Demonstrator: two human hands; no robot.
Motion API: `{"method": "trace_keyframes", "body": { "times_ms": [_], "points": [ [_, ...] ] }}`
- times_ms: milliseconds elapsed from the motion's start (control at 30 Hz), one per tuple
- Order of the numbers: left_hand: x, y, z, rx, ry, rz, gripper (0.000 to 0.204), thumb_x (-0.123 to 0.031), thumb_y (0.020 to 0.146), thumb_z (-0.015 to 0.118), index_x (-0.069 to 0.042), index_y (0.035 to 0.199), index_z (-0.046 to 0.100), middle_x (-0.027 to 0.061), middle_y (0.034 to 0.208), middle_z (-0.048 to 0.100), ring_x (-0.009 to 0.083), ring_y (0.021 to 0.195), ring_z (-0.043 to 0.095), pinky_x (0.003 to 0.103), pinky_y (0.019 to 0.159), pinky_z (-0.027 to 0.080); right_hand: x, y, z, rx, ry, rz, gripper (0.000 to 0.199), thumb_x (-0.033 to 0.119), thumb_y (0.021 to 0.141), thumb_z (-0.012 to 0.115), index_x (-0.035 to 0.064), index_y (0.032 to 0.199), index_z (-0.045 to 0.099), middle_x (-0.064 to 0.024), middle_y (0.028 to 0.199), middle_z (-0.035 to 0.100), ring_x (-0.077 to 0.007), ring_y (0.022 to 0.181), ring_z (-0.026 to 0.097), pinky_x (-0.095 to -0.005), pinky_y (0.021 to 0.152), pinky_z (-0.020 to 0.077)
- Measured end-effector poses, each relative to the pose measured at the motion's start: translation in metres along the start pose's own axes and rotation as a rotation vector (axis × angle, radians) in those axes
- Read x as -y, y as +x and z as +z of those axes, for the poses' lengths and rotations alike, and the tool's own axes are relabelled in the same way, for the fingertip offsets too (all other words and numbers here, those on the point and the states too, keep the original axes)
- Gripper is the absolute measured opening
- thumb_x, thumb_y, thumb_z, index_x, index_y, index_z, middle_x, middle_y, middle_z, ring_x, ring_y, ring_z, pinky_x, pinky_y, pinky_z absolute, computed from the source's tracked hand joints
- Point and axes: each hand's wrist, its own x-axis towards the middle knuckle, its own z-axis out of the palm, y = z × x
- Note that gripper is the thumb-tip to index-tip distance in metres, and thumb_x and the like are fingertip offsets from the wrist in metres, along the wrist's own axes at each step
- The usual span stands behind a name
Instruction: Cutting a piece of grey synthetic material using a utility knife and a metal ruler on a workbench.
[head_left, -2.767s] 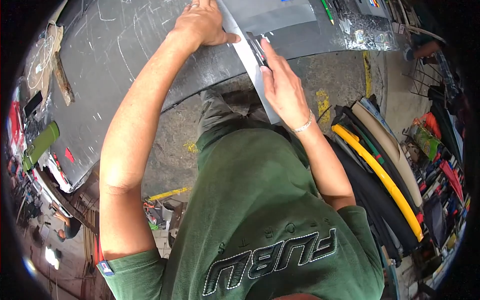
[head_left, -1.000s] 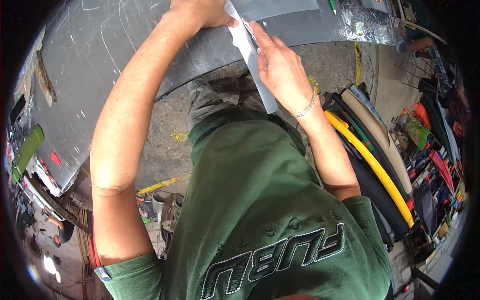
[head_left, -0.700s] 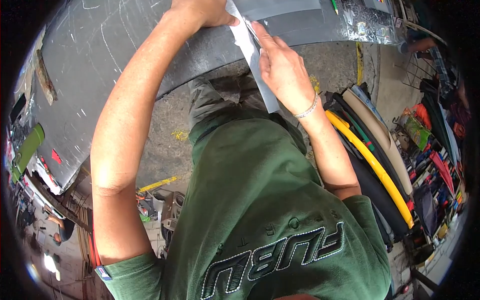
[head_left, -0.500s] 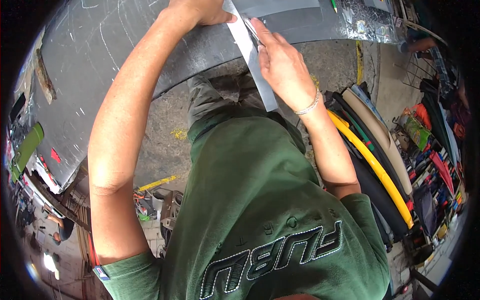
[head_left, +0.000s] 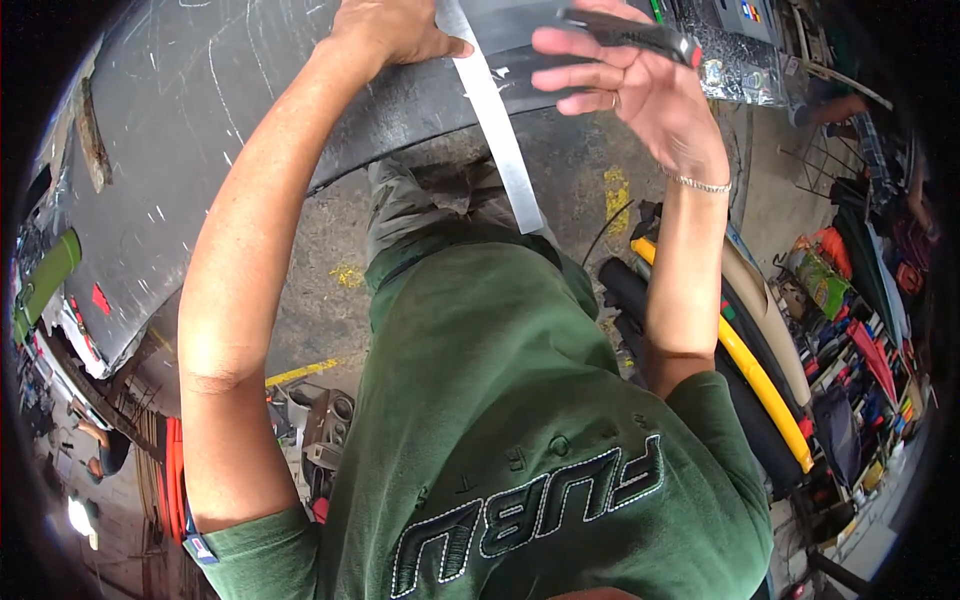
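From far off, I had the big dark table (head_left: pixel 190 150) under the long shiny strip (head_left: pixel 490 108), which poked past its edge. My left hand (head_left: pixel 392 30) had its thumb on the strip, probably to stop slipping (other fingertips hidden; I couldn't tell their bend). My right hand (head_left: pixel 655 100) gripped the dark tool (head_left: pixel 637 35) up high, three fingers loose, maybe to keep it clear.

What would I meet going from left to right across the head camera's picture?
Green roll, piece of wood, left hand, pale flat strip, right hand holding a dark tool, orange bundle.
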Motion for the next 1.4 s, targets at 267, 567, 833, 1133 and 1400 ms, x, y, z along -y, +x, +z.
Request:
{"method": "trace_keyframes", "body": {
  "times_ms": [267,567,833,1133,1400],
  "points": [
    [-0.012,0.004,-0.025,0.22,0.075,-0.117,0.129,-0.062,0.076,0.079,0.011,0.16,0.012,0.0292,0.169,0.009,0.0405,0.159,0.01,0.052,0.128,0.017,-0.001,0.06,0.01,-0.27,-1.345,-0.021,0.022,0.023,0.095,0.077,0.0013,0.091,0.071,0.0027,0.066,0.059,-0.0078,0.053,0.049,-0.0239,0.052,0.0394],
    [0.066,-0.006,0.028,-0.011,-0.588,0.418,0.13,-0.065,0.075,0.077,0.009,0.161,0.013,0.0279,0.17,0.012,0.039,0.159,0.011,0.056,0.127,0.017,-0.063,0.15,0.009,-0.153,-0.491,-0.24,0.044,0.043,0.109,0.045,0.0042,0.103,0.063,-0.0004,0.06,0.051,-0.0109,0.045,0.047,-0.0263,0.042,0.0382],
    [-0.005,-0.003,-0.027,0.194,0.069,-0.143,0.131,-0.063,0.073,0.08,0.004,0.162,0.011,0.0277,0.169,0.014,0.0404,0.159,0.012,0.057,0.126,0.019,-0.094,0.185,-0.015,-0.161,-0.411,-0.169,0.051,0.05,0.11,0.038,0.0098,0.085,0.055,-0.001,0.053,0.047,-0.0122,0.039,0.043,-0.0278,0.037,0.034],
    [-0.005,-0.004,-0.029,0.192,0.051,-0.146,0.131,-0.06,0.072,0.082,0.003,0.163,0.012,0.0282,0.169,0.014,0.0411,0.158,0.013,0.058,0.126,0.02,-0.101,0.188,-0.017,-0.133,-0.412,-0.236,0.053,0.05,0.11,0.039,0.0078,0.085,0.056,-0.0019,0.052,0.048,-0.0125,0.038,0.043,-0.0279,0.037,0.0336],
    [-0.006,-0.001,-0.028,0.187,0.046,-0.13,0.132,-0.059,0.071,0.083,0.003,0.163,0.012,0.0285,0.169,0.014,0.0416,0.158,0.014,0.058,0.126,0.02,-0.094,0.182,-0.011,-0.152,-0.466,-0.299,0.053,0.047,0.111,0.038,0.0028,0.096,0.062,-0.0016,0.053,0.047,-0.0117,0.039,0.043,-0.0273,0.038,0.035]
  ]
}}
